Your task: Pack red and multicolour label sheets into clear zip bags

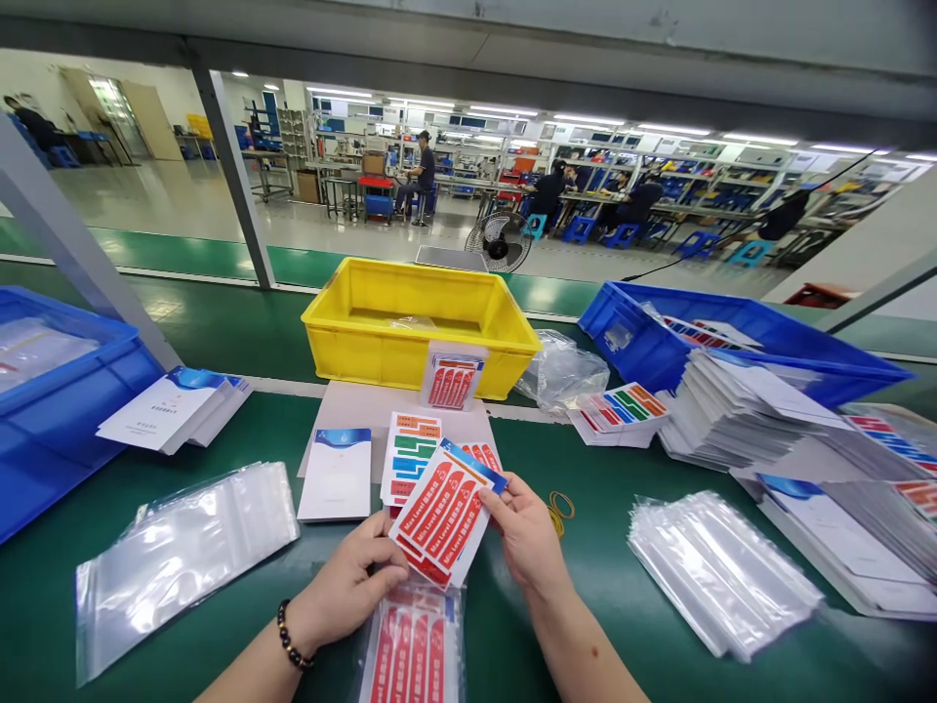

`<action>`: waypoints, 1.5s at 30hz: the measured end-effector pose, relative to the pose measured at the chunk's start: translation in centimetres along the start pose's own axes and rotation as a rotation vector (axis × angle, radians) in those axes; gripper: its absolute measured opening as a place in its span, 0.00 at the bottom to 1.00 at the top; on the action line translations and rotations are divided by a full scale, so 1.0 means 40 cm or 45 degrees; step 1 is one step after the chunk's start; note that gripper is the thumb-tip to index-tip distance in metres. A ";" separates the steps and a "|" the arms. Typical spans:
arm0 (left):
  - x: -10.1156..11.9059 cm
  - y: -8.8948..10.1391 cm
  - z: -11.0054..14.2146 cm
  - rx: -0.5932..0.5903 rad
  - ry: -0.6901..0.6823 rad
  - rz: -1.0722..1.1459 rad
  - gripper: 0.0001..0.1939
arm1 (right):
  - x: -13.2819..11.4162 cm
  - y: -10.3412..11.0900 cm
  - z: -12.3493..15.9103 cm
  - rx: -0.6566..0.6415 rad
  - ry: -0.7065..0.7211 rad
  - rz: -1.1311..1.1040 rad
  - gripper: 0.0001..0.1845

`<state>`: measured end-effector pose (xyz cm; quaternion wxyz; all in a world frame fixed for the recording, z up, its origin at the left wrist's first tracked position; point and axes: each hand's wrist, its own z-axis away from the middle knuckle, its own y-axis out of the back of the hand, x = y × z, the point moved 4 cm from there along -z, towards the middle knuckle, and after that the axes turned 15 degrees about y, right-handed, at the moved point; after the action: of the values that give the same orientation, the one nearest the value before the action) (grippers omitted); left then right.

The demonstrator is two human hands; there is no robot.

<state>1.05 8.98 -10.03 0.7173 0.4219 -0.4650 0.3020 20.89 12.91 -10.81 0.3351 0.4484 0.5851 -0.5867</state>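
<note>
Between thumb and fingers, my right hand [531,537] grips the right edge of a small tilted stack of red-and-white label sheets [446,508], with a blue-edged booklet [475,464] behind it. My left hand [358,576] is closed at the stack's lower left, its thumb and finger pinching near the mouth of a clear plastic bag [414,596]. More red labels show inside this bag. Behind the held stack lie a multicoloured label sheet [412,449] and a white booklet [335,478] with a blue top. The left fingertips are partly hidden.
A yellow bin [421,356] stands ahead, with a bagged label set [452,379] leaning on it. Blue bins [65,420] flank both sides. Clear bags lie left [190,547] and right [721,576]. Booklet stacks [739,415] and rubber bands [560,508] are at right.
</note>
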 end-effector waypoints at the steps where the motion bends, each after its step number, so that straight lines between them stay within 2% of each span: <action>1: -0.001 -0.001 0.000 0.013 -0.002 -0.006 0.10 | 0.001 0.002 -0.001 -0.024 -0.011 0.012 0.19; 6: 0.002 -0.023 0.003 0.037 -0.053 -0.041 0.10 | 0.019 -0.013 0.008 -0.165 -0.099 0.091 0.21; 11: -0.006 -0.035 0.001 0.086 0.012 0.027 0.10 | 0.039 -0.038 0.029 -0.323 -0.117 0.127 0.26; 16: -0.011 -0.028 -0.004 0.159 0.079 0.187 0.10 | 0.044 -0.033 0.041 -0.406 -0.087 0.296 0.20; 18: -0.013 -0.026 -0.005 0.166 0.098 0.222 0.10 | 0.041 -0.035 0.045 -0.416 -0.093 0.280 0.24; 22: -0.018 -0.026 -0.007 0.129 0.114 0.284 0.11 | 0.028 -0.040 0.045 -0.330 -0.035 0.158 0.34; 26: -0.025 -0.023 -0.008 0.159 0.144 0.374 0.12 | 0.031 -0.046 0.048 -0.363 -0.064 0.182 0.33; 28: -0.026 -0.019 -0.009 0.190 0.154 0.394 0.12 | 0.024 -0.053 0.051 -0.453 -0.016 0.326 0.23; 30: -0.024 -0.015 -0.009 0.234 0.135 0.378 0.13 | 0.010 -0.069 0.057 -0.651 0.073 0.494 0.09; 33: -0.022 -0.013 -0.007 0.282 0.094 0.347 0.14 | -0.008 -0.095 0.076 -0.987 0.131 0.569 0.08; 35: -0.023 -0.016 -0.007 0.290 0.101 0.361 0.15 | -0.010 -0.103 0.086 -1.106 0.102 0.543 0.07; 37: -0.027 -0.018 -0.007 0.295 0.131 0.397 0.16 | -0.003 -0.102 0.089 -1.123 0.080 0.561 0.08; 40: -0.035 -0.019 -0.010 0.284 0.192 0.523 0.13 | 0.009 -0.094 0.084 -1.036 0.080 0.611 0.08; 43: -0.047 -0.021 -0.014 0.226 0.303 0.669 0.19 | 0.015 -0.090 0.078 -0.963 0.084 0.608 0.10; 45: -0.053 -0.023 -0.016 0.189 0.372 0.676 0.17 | 0.015 -0.089 0.077 -0.928 0.084 0.590 0.11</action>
<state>1.25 9.05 -12.44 0.6399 0.2890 -0.4277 0.5693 16.97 10.29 -10.24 0.5755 0.4390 0.6482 -0.2363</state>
